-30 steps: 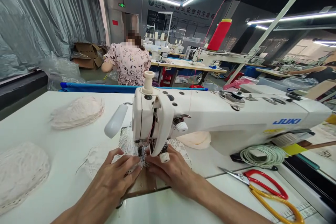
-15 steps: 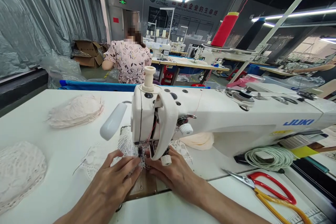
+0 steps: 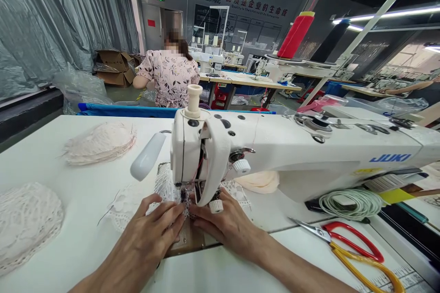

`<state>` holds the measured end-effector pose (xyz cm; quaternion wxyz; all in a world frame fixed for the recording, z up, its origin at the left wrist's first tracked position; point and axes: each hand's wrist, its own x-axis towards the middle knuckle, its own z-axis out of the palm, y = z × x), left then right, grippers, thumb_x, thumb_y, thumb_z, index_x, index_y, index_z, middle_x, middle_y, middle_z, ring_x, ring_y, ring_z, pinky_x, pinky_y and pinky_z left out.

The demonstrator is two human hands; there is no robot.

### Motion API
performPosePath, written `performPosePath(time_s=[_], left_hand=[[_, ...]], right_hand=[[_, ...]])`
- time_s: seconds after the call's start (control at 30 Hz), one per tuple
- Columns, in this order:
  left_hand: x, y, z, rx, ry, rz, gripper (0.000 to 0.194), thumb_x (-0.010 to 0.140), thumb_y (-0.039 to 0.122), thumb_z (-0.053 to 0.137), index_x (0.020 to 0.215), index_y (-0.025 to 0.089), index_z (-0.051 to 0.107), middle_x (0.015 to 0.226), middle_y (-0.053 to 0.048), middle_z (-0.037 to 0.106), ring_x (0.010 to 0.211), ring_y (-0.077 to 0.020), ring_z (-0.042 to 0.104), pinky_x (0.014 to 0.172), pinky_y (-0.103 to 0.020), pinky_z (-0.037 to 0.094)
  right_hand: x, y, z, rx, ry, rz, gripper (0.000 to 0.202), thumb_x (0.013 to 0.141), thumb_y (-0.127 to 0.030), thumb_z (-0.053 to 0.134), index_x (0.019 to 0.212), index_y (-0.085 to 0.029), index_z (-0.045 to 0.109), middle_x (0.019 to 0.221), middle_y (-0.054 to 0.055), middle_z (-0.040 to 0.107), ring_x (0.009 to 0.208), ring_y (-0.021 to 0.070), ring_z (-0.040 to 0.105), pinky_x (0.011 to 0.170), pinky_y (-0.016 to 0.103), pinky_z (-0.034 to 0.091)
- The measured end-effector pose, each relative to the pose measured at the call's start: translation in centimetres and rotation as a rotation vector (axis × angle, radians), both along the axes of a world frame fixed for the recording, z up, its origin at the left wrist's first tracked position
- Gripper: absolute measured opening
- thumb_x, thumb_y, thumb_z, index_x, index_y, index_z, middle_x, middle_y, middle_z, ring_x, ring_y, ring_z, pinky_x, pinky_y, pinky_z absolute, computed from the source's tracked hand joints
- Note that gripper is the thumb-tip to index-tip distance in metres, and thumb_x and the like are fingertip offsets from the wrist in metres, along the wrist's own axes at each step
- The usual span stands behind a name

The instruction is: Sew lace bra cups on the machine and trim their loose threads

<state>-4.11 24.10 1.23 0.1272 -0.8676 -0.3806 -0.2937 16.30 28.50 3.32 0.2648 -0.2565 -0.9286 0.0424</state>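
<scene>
White lace fabric point(image 3: 164, 188) lies under the presser foot of a white sewing machine point(image 3: 275, 139). From the left, my left hand point(image 3: 154, 222) grips the lace, its fingers bent close to the needle area. My right hand point(image 3: 228, 222) is closed on the same lace from the right, partly hidden behind the machine's white guard and knob. More lace point(image 3: 125, 203), with a loose thread end, spreads on the table beside my left hand. Patterned lace also shows behind my right hand. The fingertips and exact stitching point are partly covered.
Stacks of lace cups point(image 3: 99, 143) and lace pieces point(image 3: 29, 226) lie left. Red-and-yellow-handled scissors point(image 3: 343, 242), coiled pale cord point(image 3: 350, 204) and a peach fabric stack point(image 3: 259, 181) lie right. A red thread cone point(image 3: 296, 35) stands behind. A person point(image 3: 168, 73) sits ahead.
The view has shifted slightly. Both hands stay almost in place on the lace by the needle. No hold has visibly changed.
</scene>
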Motion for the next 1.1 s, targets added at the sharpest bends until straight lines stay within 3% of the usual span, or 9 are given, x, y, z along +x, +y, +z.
performPosePath(time_s=[0.23,0.63,1.1], left_hand=[[0.0,0.0,1.1,-0.002,0.001,-0.022,0.029,0.1,0.017,0.033,0.096,0.013,0.062,0.099,-0.002,0.07,0.085,-0.0127,0.061,0.086,-0.036,0.034],[0.4,-1.1,-0.4,0.038,0.086,0.018,0.023,0.095,0.013,0.041,0.106,0.008,0.061,0.109,-0.011,0.067,0.104,-0.0234,0.056,0.092,-0.042,0.033],[0.6,-1.0,-1.0,0.057,0.068,0.064,0.023,0.095,0.013,0.041,0.105,0.01,0.061,0.108,-0.009,0.067,0.099,-0.022,0.058,0.09,-0.041,0.034]], right_hand=[[-0.1,-0.3,0.0,0.0,-0.001,-0.029,0.022,0.091,-0.032,0.051,0.084,-0.02,0.067,0.09,0.006,0.064,0.09,0.0204,0.05,0.079,0.032,0.043],[-0.3,-0.5,-0.1,0.021,0.01,-0.054,0.026,0.092,-0.036,0.048,0.088,-0.019,0.067,0.086,0.006,0.064,0.085,0.0205,0.049,0.075,0.032,0.043],[-0.2,-0.5,-0.2,0.062,-0.057,-0.074,0.017,0.089,-0.032,0.054,0.085,-0.018,0.063,0.098,0.008,0.063,0.092,0.0211,0.051,0.08,0.034,0.043]])
